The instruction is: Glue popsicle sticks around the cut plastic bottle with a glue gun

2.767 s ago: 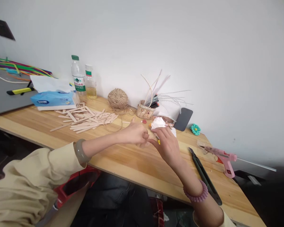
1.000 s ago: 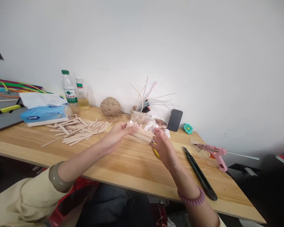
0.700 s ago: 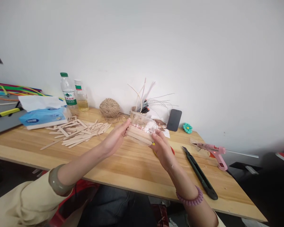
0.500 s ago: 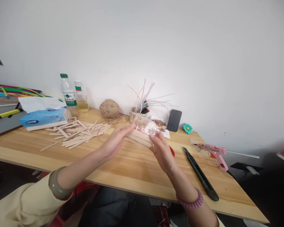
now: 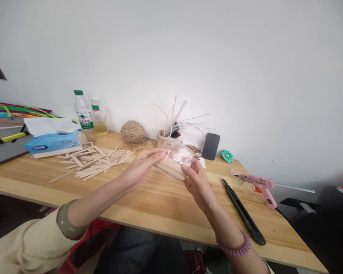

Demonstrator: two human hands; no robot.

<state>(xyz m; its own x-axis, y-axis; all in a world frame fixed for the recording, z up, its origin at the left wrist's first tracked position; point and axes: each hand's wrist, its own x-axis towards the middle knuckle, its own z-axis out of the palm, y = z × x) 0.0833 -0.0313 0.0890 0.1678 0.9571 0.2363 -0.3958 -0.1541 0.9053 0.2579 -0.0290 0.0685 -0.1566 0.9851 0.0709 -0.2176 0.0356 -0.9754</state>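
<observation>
The left hand (image 5: 140, 167) and right hand (image 5: 198, 184), set apart, are both clamped on a clear plastic piece (image 5: 181, 152), one at each end, holding it up over the wooden table (image 5: 148, 201). Its long axis runs crosswise, sloping down from the left hand to the right, and its ridged, rounded end points toward the right hand. Flat wooden sticks (image 5: 170, 167) lie side by side along its near face, parallel to that axis; the right thumb presses on their end.

In the earliest frame the hands nearly meet; now they are spread, with the piece plainly visible between them.

Farther back, a tissue pack (image 5: 54, 142) has a white sheet sticking out of its top. Behind the piece, partly hidden, a small basket (image 5: 161, 141) holds dark pens (image 5: 175, 133). Near the wall, a short bottle (image 5: 99, 121) contains yellowish liquid low down, beside a green-capped bottle (image 5: 84, 114).
</observation>
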